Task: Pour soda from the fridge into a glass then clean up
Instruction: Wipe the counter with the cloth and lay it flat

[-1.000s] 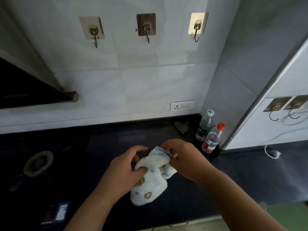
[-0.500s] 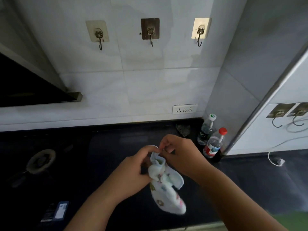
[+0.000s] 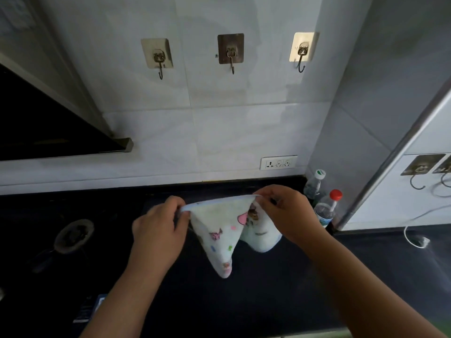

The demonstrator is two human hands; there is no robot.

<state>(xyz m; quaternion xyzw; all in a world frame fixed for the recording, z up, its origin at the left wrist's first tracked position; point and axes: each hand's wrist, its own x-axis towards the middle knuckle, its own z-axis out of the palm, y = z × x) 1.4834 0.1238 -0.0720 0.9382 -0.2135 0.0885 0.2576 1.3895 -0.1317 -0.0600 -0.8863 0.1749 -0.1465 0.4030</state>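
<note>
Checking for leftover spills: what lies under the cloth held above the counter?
Below the cloth, pinched by the left hand and right hand, only dark countertop shows. The patch straight behind the hanging fabric is hidden.

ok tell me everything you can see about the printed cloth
The cloth is small, white and fluffy-looking, with little coloured cartoon prints and a pale blue edge. The left hand and right hand each pinch an end of its top edge, holding it taut. The rest droops in two folded points over the dark countertop.
</note>
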